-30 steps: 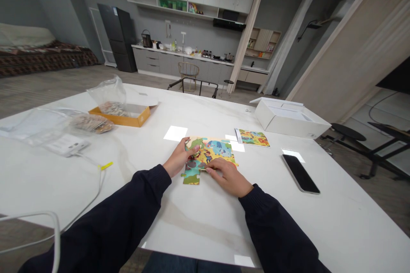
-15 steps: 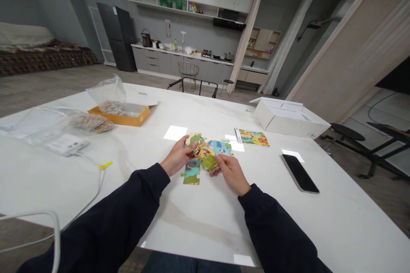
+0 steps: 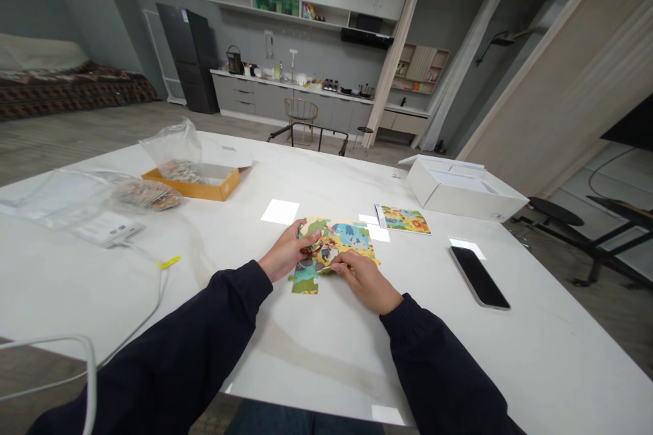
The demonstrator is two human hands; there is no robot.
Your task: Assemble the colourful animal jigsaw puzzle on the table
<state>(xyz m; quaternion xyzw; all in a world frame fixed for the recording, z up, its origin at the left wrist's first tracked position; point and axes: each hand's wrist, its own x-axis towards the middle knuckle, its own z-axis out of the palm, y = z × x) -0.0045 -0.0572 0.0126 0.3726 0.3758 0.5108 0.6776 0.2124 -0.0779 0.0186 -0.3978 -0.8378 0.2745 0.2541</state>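
Several joined pieces of a jigsaw puzzle (image 3: 352, 236) lie on the white table, printed with a blue elephant scene and a green and teal part at the lower left. Over their left side, my left hand (image 3: 286, 251) is closed on a small stack of puzzle pieces (image 3: 315, 227), thumb on top. My right hand (image 3: 368, 279) pinches a puzzle piece (image 3: 326, 268) tilted nearly edge-on, just above the lower part of the joined pieces. Whether that piece touches the others I cannot tell. My fingers hide part of the picture.
A picture card (image 3: 405, 219) lies beyond the puzzle, near a white box (image 3: 459, 194). At right is a phone (image 3: 479, 277). On the left are an orange box (image 3: 224, 185), a plastic bag of pieces (image 3: 147, 194), a white adapter (image 3: 109, 228) and a cable (image 3: 147, 316).
My right hand has moved slightly left and turned its puzzle piece from face-up to nearly edge-on. The stack in my left hand has tipped and sits a little lower.
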